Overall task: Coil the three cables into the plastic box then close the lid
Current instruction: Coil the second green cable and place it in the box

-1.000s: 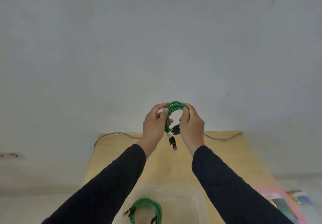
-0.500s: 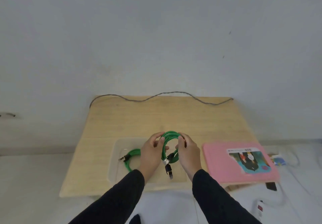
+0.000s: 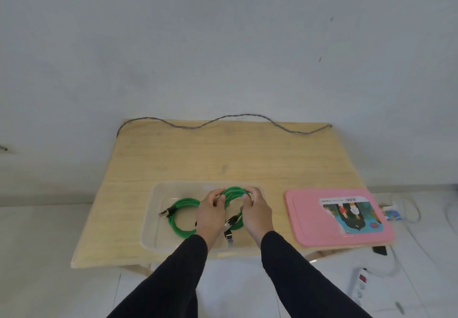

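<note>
Both hands hold one coiled green cable (image 3: pixel 234 192) over the clear plastic box (image 3: pixel 151 208). My left hand (image 3: pixel 209 215) pinches the coil's left side and my right hand (image 3: pixel 256 212) grips its right side. The cable's black plugs (image 3: pixel 229 233) hang down between my wrists. A second coiled green cable (image 3: pixel 182 215) lies inside the box, left of my hands. A grey cable (image 3: pixel 223 119) lies stretched in a wavy line along the table's far edge. The pink lid (image 3: pixel 309 218) lies flat on the table to the right of the box.
The wooden table (image 3: pixel 223 159) stands against a pale wall. A white power strip (image 3: pixel 359 285) and loose white wires lie on the floor at the right. A small black object (image 3: pixel 380 250) sits under the lid's near right corner.
My view has tipped down from the wall to the table. Both hands have lowered the coiled green cable from chest height to just over the box.
</note>
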`<state>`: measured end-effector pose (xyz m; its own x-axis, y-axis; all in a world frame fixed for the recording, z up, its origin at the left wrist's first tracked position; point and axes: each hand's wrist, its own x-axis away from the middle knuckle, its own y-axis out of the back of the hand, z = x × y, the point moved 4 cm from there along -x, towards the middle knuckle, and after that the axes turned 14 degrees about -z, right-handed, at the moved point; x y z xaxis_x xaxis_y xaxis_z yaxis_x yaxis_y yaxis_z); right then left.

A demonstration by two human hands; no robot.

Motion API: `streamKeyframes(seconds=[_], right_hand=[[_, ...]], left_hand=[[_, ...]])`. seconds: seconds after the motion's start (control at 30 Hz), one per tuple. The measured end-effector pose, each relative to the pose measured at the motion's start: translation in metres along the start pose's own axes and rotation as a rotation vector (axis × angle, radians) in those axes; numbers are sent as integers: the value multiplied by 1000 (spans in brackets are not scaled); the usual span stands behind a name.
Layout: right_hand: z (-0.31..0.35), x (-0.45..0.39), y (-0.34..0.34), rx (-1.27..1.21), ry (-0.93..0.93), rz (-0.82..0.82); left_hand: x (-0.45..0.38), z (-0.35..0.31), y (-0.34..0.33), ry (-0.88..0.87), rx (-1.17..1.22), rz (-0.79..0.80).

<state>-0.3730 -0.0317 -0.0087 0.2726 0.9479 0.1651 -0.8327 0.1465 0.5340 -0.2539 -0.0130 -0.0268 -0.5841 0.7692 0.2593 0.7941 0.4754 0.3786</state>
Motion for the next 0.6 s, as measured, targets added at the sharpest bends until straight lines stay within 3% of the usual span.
streamKeyframes(seconds=[0.23,0.43,0.6], right_hand=[[-12,-1,-8,95,-22,35],[-12,5,-13,356,112,120],[-4,13,-12,564,328,194]], left_hand=[[-8,4,-8,-85,-132,17],[-10,1,-15,-326,-433,52],[1,-5,-23,-578,-710,158]])
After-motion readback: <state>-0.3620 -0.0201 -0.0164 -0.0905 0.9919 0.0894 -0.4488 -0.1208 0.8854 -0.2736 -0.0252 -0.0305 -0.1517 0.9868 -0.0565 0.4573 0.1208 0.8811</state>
